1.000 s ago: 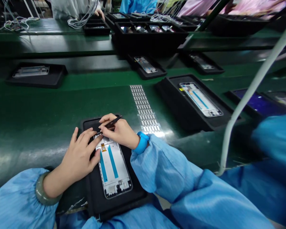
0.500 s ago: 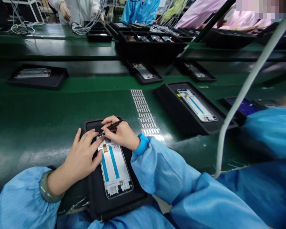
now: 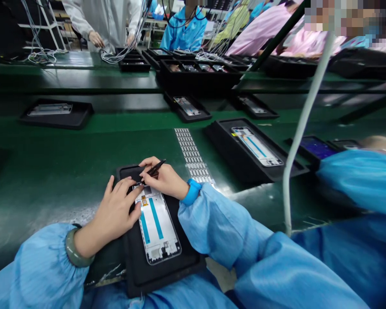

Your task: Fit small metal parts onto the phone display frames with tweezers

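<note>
A silver phone frame (image 3: 162, 229) with two blue adhesive strips and an orange flex piece lies in a black foam tray (image 3: 193, 264) at the front edge of the bench. My right hand (image 3: 165, 178) pinches a pair of black tweezers (image 3: 154, 168) over the frame's top end. The tweezer tips are hidden by my fingers. My left hand (image 3: 116, 210) rests on the frame's upper left edge, fingers spread, fingertips at the same top end. Whether something small sits under those fingertips cannot be made out.
Beyond my right hand lies a sheet of small stickers (image 3: 193, 156). To its right a stack of black trays (image 3: 241, 159) bears another phone frame (image 3: 257, 146). A white cable (image 3: 304, 124) hangs at the right, near a co-worker's blue sleeve (image 3: 360, 176). More trays stand farther back.
The view has tilted up and shifted slightly, so the background sits lower. Both hands stay at the frame's top end, with the tweezers still in the right one.
</note>
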A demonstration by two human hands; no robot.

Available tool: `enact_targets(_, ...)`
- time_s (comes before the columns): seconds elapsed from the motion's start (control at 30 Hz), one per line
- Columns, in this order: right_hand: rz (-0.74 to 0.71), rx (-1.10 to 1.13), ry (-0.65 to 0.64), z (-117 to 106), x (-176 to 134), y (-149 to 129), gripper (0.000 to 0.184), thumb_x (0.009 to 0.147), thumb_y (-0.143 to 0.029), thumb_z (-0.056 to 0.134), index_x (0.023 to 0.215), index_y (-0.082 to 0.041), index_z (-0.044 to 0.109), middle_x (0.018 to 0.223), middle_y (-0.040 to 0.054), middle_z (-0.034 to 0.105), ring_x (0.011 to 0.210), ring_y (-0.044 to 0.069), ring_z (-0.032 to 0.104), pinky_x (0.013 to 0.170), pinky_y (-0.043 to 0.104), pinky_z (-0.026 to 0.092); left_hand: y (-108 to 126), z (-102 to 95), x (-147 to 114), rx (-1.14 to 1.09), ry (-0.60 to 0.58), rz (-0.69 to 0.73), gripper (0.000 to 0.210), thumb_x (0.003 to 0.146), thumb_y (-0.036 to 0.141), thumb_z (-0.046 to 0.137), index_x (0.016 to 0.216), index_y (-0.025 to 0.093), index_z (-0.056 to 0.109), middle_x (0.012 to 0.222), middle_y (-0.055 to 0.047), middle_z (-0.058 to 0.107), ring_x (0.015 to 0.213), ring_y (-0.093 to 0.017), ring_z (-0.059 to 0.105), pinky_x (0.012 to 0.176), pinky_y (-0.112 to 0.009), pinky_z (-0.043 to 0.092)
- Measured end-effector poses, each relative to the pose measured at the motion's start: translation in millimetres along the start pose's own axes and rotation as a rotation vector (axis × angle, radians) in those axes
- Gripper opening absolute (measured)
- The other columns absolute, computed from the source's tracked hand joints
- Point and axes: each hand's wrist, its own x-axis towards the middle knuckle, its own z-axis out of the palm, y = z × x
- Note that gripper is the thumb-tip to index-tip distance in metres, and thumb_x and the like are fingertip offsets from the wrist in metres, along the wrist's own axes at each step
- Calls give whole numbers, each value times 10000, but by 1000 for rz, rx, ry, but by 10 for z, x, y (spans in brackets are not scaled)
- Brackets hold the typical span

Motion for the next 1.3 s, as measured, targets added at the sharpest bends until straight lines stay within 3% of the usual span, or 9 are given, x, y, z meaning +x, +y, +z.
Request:
enact_targets(0.2,-51,-41,-18,-11,21,-15,188,793,-190,530,981,-180,527,863,5,623,706,104,597,672,238,471,-9,8,-6,-18,28,6,379,855,256,438,1218,198,531,1210,-119,527,1205,-290,446,1057,-619,231)
enact_targets(0.67,-102,-142,-128,-2,30,-67,244,814,-201,502,1057,-191,518,790,-16,626,686,106,601,682,244,479,-17,17,-24,-24,24,-5,372,855,259,439,1210,209,538,1224,-117,513,1196,-284,461,1059,-617,229)
enact_targets(0.83,-44,-53,-23,60,-52,39,225,793,-212,534,1017,-195,521,797,-13,627,697,107,613,685,248,499,-21,18,-32,-20,35,3,378,868,265,427,1229,212,528,1228,-118,516,1193,-280,463,1050,-620,240)
enact_targets(1.0,71,241,119,86,-76,155,250,788,-262,557,1016,-193,480,787,-10,615,704,127,658,679,271,532,-40,32,-57,-27,39,23,375,893,319,408,1238,221,518,1246,-112,517,1218,-278,442,1052,-622,226)
enact_targets(1.1,67,299,119,87,-70,155,261,804,-286,556,1036,-201,471,803,-10,615,717,127,666,693,276,538,-54,47,-70,-30,28,38,431,869,377,452,1269,220,486,1277,-122,491,1244,-295,415,1055,-623,219)
enact_targets(1.3,-14,149,24,69,-77,137,246,810,-257,563,1042,-191,512,795,-7,630,714,117,636,710,268,521,-44,53,-63,-24,-2,33,460,867,380,448,1293,209,458,1293,-128,473,1270,-299,384,1057,-616,225)
